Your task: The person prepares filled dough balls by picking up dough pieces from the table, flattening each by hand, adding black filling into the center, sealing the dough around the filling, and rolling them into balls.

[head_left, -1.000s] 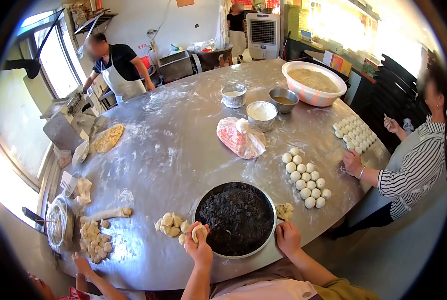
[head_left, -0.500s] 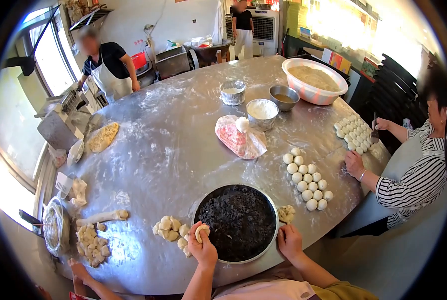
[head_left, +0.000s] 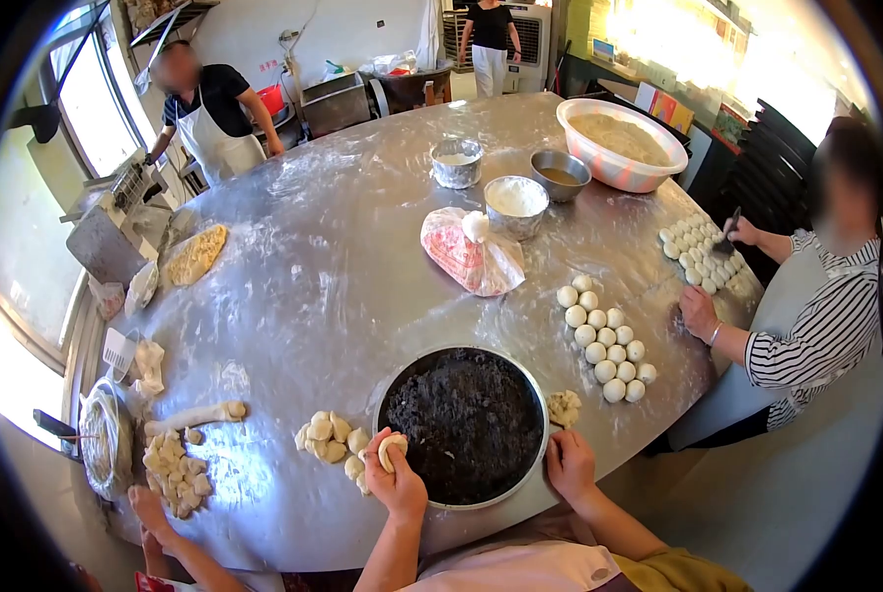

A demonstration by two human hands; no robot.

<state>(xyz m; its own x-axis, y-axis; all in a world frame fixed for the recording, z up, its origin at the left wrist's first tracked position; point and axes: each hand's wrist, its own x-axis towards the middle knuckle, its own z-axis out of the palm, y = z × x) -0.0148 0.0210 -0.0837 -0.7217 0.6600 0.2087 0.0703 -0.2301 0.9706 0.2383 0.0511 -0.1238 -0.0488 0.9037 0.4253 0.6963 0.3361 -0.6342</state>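
Note:
My left hand (head_left: 398, 485) is closed around a flattened piece of pale dough (head_left: 393, 453), over the left rim of a large round pan. Dark, crumbly filling (head_left: 463, 429) spreads across the pan (head_left: 543, 449). At the pan's right side is my right hand (head_left: 572, 468), fingers curled; what they hold, if anything, is hidden. Just above it a small rough lump of dough (head_left: 564, 407) lies against the rim. To the left of the pan sit several dough pieces (head_left: 328, 435) in a loose cluster.
Several round dough balls (head_left: 607, 345) lie to the right. A tied plastic bag (head_left: 472, 255), metal bowls (head_left: 517, 200) and a pink-white basin (head_left: 624, 148) stand farther back. At right, a co-worker in stripes (head_left: 806, 296) holds a brush (head_left: 727, 237). Another person's hands (head_left: 155, 513) are near dough pieces (head_left: 175, 472) at left.
The view has shifted slightly. My left hand still holds the dough by the pan. The co-worker's brush has moved left over the dough balls. The hand at lower left has risen toward the dough pieces.

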